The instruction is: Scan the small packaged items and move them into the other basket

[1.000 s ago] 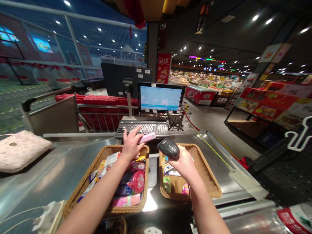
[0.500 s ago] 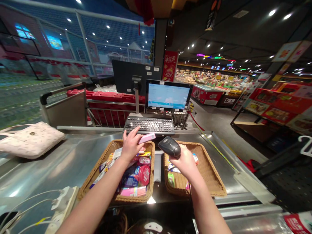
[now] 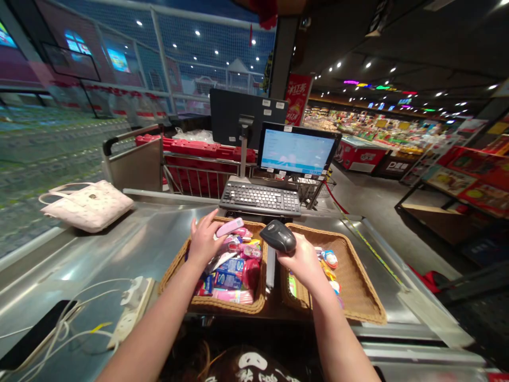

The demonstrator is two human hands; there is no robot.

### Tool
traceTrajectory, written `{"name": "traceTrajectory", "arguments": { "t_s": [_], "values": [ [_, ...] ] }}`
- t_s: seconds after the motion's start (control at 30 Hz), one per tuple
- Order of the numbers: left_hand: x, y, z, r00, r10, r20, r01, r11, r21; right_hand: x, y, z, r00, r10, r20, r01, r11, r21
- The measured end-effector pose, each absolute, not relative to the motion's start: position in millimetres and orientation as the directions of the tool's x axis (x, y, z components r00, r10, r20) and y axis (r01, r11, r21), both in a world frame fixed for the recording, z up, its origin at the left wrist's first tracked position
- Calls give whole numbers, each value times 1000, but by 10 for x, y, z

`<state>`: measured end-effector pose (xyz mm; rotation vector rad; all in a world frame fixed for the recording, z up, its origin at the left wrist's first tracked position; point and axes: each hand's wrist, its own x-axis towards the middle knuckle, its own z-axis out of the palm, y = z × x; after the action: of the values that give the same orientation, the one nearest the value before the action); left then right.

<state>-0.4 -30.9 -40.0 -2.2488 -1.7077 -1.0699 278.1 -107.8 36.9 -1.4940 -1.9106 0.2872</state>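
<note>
My left hand [image 3: 203, 240] grips a small pink oblong package [image 3: 229, 227] in its fingertips, above a wicker basket [image 3: 222, 306] crowded with pink, blue and red packaged goods. A red round tub [image 3: 251, 274] lies among them. My right hand [image 3: 303, 260] is shut around a black handheld barcode scanner [image 3: 278, 236], over the rim of a second wicker basket [image 3: 352, 281]. That basket holds a few small packets [image 3: 328, 263] on its right side, and my right hand and forearm hide part of it.
A black keyboard [image 3: 260, 198] and lit monitor [image 3: 296, 152] stand beyond the baskets on a steel checkout counter [image 3: 119, 254]. On the counter's left are a pale handbag [image 3: 88, 206], a white power strip [image 3: 131, 305] with cables, and a black phone [image 3: 35, 334].
The whole view has swung, with the checkout shifting right and up in the picture as my head turns. Both hands keep their hold, and the pink package sits lower, closer to the left basket's contents.
</note>
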Motion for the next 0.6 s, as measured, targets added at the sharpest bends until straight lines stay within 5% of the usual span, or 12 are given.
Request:
{"name": "traceTrajectory", "arguments": {
  "t_s": [0.6],
  "values": [
    [-461, -364, -934, 32, 888, 459, 940, -183, 288, 2408, -1089, 321, -148, 922, 359, 753, 340, -563]
  ]
}}
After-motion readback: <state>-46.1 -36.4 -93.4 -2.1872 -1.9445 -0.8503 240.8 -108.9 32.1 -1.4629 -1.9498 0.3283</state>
